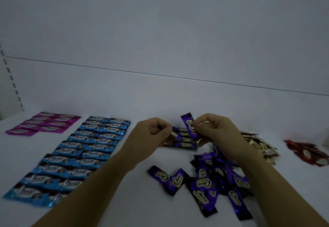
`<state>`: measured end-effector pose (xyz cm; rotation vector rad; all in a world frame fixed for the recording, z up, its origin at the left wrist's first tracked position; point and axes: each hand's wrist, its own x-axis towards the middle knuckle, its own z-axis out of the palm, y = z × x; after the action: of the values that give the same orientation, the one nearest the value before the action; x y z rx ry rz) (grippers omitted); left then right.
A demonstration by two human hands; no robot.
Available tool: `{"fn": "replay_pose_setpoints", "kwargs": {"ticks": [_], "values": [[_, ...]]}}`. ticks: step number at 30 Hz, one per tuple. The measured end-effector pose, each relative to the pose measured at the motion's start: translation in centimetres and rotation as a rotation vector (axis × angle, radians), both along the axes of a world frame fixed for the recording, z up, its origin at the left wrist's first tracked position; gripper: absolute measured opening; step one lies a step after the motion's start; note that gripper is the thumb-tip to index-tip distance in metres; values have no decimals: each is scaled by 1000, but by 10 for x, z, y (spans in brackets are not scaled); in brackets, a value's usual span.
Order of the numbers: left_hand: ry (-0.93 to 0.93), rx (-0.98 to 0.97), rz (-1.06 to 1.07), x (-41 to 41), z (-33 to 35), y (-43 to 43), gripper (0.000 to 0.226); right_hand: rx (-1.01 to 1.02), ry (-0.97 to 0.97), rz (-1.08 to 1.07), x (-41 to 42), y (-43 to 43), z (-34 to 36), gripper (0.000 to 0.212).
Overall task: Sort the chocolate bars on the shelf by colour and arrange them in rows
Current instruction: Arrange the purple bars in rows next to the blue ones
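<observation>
Head view. Nearest: loose purple pile [222, 178] on white shelf [124, 200], right forearm lying straight across it. Judged risk: a sweep of that arm scattering slick wrappers into the row beyond, or the held bar landing crooked. Just beyond pile: started purple row [184, 138], left end pinched by curled left hand [154, 128]; held purple bar [189, 126] upright over row, pinched in right hand [213, 128]. Left of pile: blue rows [80, 153], then pink rows [44, 123]. Right of pile: gold heap [258, 143], red heap [308, 152], unsorted.
</observation>
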<state>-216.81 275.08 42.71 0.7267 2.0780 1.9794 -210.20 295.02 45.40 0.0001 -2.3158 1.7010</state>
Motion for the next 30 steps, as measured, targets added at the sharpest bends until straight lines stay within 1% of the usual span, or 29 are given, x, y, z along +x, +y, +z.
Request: {"fn": "replay_pose_setpoints", "kwargs": {"ticks": [1,3,8,10,12,14,16,18,20,22,25,27,30], "values": [[2,0,12,0,-1,-1,7,7,-8,9,0,0,-1,9],[13,4,42,-2,-5,-1,12,-8,-34,33,0,-1,-2,11],[10,44,69,-4,-3,0,27,54,-58,39,-2,-2,-5,32],[-70,90,70,-4,-3,0,27,76,-57,39,-3,-3,-7,28],[-161,129,72,-6,-3,1,21,104,-64,26,-4,-5,-7,23],[-205,124,50,-8,-2,1,14,137,-84,2,-6,-4,-8,19],[-142,37,-2,-8,-1,-2,14,152,-93,-18,-8,-4,-11,13],[19,-143,-23,-9,-1,-6,25,173,-81,-60,-10,-5,-15,6],[160,-286,-15,-11,-3,-11,33,210,-74,-84,-11,-9,-16,14],[234,-353,-7,-13,-4,-12,31,190,-76,-91,-11,-10,-14,14],[258,-371,4,-13,-5,-10,21,72,-99,-55,-10,-6,-11,12],[246,-375,6,-12,-5,-9,24,37,-111,-47,-9,-4,-11,11],[180,-342,-3,-12,-5,-9,34,12,-133,-12,-6,-4,-11,36]]}}
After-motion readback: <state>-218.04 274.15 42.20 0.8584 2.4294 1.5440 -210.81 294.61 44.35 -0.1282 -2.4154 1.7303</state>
